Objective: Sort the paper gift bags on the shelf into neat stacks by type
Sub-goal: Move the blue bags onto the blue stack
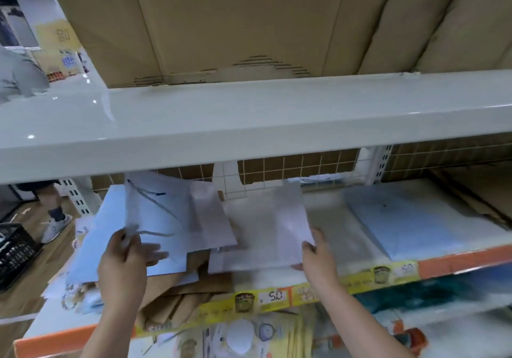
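**Hands lifting pale bags from a mixed heap on the shelf**

The left hand (123, 263) pinches a pale blue bag (155, 213) by its near edge, fingers curled on the paper and its cord handle; the bag tilts up and away from the hand, presumably so the layers beneath can be told apart. The right hand (315, 255) grips the near right corner of a white bag (266, 227), thumb on top, holding it just off the shelf (327, 230). Motion blur hides finer detail of both grips. Below and between the hands lie brown bags (191, 283), overlapped and askew, with more blue sheets under the left hand: this heap is judged unsorted. Well to the right of the right hand, a flat blue stack (415, 219) already lies squared on the shelf, a likely destination for like bags. Beyond and above both hands, a cardboard box (221, 22) sits on the upper shelf; its contents cannot be seen.
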Action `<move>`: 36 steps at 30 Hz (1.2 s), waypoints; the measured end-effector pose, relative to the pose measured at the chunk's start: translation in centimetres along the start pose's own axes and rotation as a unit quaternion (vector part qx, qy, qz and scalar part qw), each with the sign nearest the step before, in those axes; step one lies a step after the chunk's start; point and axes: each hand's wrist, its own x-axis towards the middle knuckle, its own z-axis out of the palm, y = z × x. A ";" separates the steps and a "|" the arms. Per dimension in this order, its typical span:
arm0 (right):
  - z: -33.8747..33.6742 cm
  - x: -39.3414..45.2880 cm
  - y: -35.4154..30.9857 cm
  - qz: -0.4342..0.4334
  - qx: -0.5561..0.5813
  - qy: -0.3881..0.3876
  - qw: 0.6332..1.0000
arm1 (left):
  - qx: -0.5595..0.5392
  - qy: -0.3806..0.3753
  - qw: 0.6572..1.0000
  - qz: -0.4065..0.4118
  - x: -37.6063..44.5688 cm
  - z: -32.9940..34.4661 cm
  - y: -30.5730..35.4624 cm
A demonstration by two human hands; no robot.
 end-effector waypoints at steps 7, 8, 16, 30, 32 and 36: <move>-10.4 1.0 1.0 -0.001 0.035 0.051 0.998 | -0.085 0.000 0.990 -0.115 -4.8 6.9 0.9; -12.0 1.2 1.1 0.002 0.043 0.060 0.997 | -0.099 0.001 0.987 -0.127 -5.8 7.9 1.0; -26.0 3.3 2.6 -0.018 0.063 0.115 0.991 | -0.190 -0.056 0.973 -0.116 -14.6 17.2 4.5; -46.1 5.3 5.7 -0.007 0.076 0.179 0.981 | -0.235 -0.109 0.951 -0.170 -25.4 32.7 7.7; -48.1 5.6 6.2 -0.007 0.078 0.191 0.978 | -0.230 -0.127 0.948 -0.181 -26.3 34.8 7.7; -51.5 7.2 8.0 0.016 0.089 0.222 0.971 | -0.213 -0.159 0.946 -0.186 -27.8 39.1 7.8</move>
